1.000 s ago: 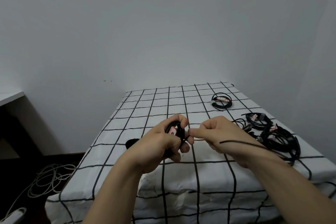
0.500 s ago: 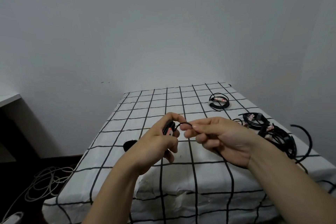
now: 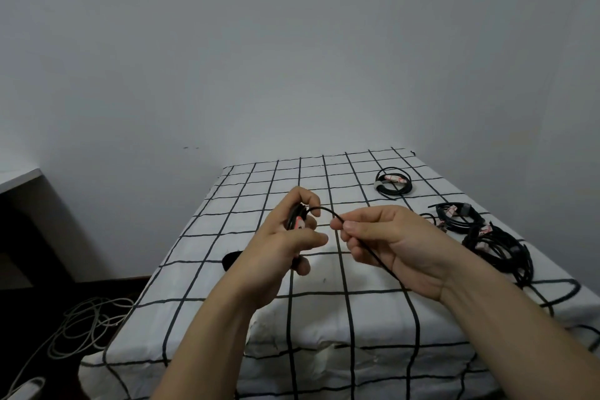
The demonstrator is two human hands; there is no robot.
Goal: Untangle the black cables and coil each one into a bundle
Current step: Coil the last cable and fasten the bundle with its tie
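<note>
A black cable (image 3: 324,210) arcs in mid-air between two bare hands, above the near half of a table draped in white cloth with a black grid (image 3: 259,191). Its wound part, a small coil (image 3: 296,220) carrying a red and white tag, sits in the left hand (image 3: 279,247), whose fingers and thumb curl round it. From the top of that coil the free strand rises, bends rightward and drops into the right hand (image 3: 389,240), just beside the left. There the tips of thumb and forefinger (image 3: 352,225) pinch the strand, and the other fingers curl loosely beneath.

Past the pinch the strand slants down and to the right across the palm, then passes out of sight behind the heel of the hand. The loose length therefore lies to the right of the coil, running from upper left to lower right, and the right hand is the one on it. The next wrap probably calls for that hand to carry the strand leftward over the coil.

Both forearms reach in from the lower edge, with the hands raised off the cloth and the palms turned partly toward each other.

Further right on the cloth lies a tangled heap of black cables (image 3: 496,247). Behind it sits a tagged bundle (image 3: 456,214), and beyond that a neatly coiled bundle (image 3: 393,184). A small dark object (image 3: 231,260) lies partly hidden beside the left forearm. Pale cords (image 3: 87,325) lie looped on the floor at the left.
</note>
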